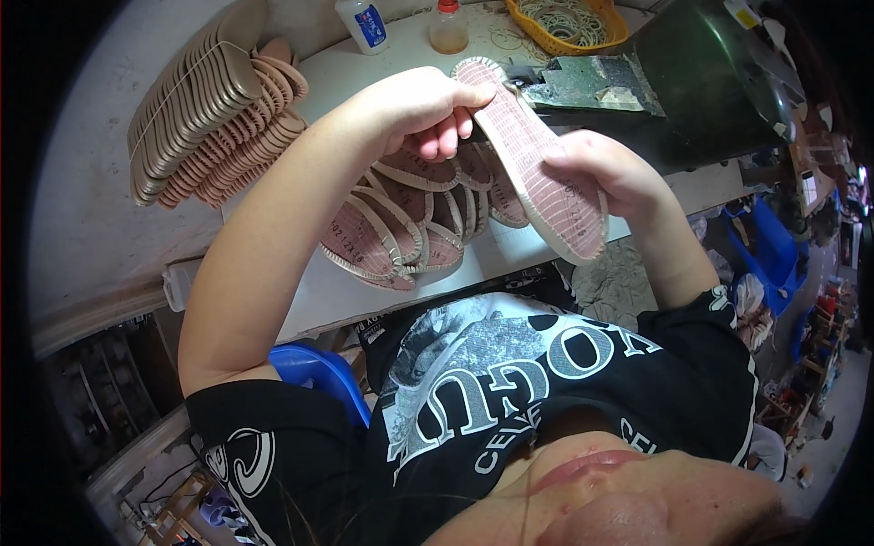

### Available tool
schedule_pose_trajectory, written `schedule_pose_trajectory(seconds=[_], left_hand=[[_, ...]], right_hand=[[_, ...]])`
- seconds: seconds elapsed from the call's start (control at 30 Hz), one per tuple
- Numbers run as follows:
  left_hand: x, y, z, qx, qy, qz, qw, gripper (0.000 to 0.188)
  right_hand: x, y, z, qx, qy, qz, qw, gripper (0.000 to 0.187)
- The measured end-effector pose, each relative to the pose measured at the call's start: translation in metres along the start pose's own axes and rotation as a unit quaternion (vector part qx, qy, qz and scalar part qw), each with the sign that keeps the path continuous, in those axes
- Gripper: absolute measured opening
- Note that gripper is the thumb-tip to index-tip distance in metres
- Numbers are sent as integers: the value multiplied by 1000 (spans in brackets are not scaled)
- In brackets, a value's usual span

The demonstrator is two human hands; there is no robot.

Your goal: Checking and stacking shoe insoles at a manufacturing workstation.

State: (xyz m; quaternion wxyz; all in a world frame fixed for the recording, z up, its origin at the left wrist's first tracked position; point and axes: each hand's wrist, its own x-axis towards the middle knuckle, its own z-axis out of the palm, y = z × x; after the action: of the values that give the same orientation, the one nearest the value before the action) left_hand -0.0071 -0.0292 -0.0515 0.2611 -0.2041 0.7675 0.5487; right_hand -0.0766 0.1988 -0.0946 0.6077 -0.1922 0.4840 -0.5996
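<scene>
Both my hands hold a pink, printed shoe insole [533,150] with a pale wrapped rim, tilted with one end up by the machine. My left hand [423,107] pinches its upper end, thumb on the pink face and the other fingers curled beneath. Lower down, my right hand [610,173] grips its right edge, thumb on the face; its other fingers are mostly hidden behind. The insole's upper end is at the working tip of a dark green machine [592,86]. Below my left hand, similar pink insoles [364,238] lie in an overlapping pile on the white table [314,296].
A tied bundle of beige soles [196,114] leans against the wall at left. At the back stand a white bottle [362,25], a red-capped bottle [449,32] and a yellow basket [523,25] of pale bands. Blue plastic chairs [314,369] are at lower left and far right.
</scene>
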Motion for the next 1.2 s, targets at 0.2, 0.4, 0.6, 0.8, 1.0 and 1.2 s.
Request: schedule_pose_trajectory(seconds=[0.2, 0.4, 0.6, 0.8, 1.0, 1.2], left_hand=[[14, -1, -7, -7, 52, 4, 999, 47], [24, -6, -14, -49, 115, 28, 992, 45], [2, -29, 5, -68, 169, 147, 972, 37], [-55, -45, 59, -392, 119, 328, 851, 21], [-81, -56, 103, -346, 214, 401, 821, 25], [-82, -67, 122, -253, 303, 376, 838, 20]], right_hand=[[-25, 32, -15, -47, 93, -71, 992, 26], [3, 25, 2, 39, 115, -127, 984, 29], [15, 39, 56, -42, 113, -173, 977, 24], [-8, 46, 92, -105, 116, -265, 951, 16], [-20, 20, 93, -407, 223, -386, 797, 16], [-29, 0, 87, -703, 140, -328, 615, 20]])
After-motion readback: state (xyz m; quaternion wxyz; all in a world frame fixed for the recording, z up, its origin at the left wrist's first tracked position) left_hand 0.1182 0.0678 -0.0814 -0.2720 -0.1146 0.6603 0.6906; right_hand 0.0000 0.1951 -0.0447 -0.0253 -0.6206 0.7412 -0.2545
